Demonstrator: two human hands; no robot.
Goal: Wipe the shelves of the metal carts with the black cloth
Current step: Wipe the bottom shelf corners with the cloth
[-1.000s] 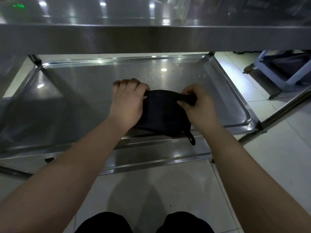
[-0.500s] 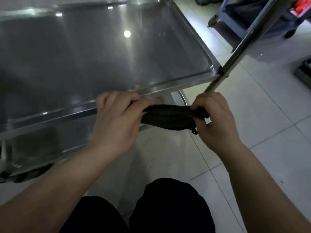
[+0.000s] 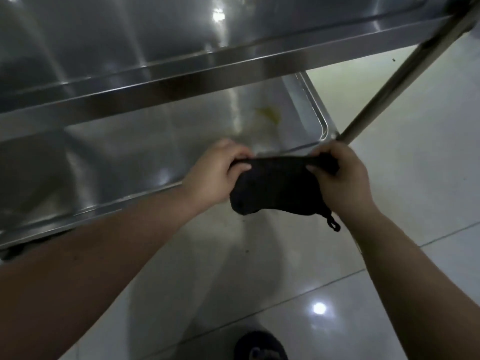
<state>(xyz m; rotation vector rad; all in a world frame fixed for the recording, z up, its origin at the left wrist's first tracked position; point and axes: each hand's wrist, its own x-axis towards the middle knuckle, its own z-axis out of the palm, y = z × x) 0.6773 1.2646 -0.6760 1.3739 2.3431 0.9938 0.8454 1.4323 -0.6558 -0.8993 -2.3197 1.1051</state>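
Note:
Both hands hold the black cloth point(image 3: 278, 188) in the air over the floor, just in front of the metal cart's bottom shelf point(image 3: 124, 157). My left hand point(image 3: 215, 175) pinches its upper left corner and my right hand point(image 3: 340, 178) grips the upper right corner. The cloth hangs folded, with a small loop dangling at its lower right. A yellowish stain point(image 3: 267, 114) lies on the bottom shelf near its right end. The middle shelf point(image 3: 155, 35) fills the top of the view, its front rim running across.
The cart's slanted metal leg point(image 3: 405, 71) rises on the right from the bottom shelf's corner. Glossy white floor tiles point(image 3: 402, 165) spread to the right and below. My dark shoe point(image 3: 259, 345) shows at the bottom edge.
The hands and cloth came off the middle shelf toward me and lowered. The view dropped so the bottom shelf with its stain now shows. The cloth now hangs spread between both hands.

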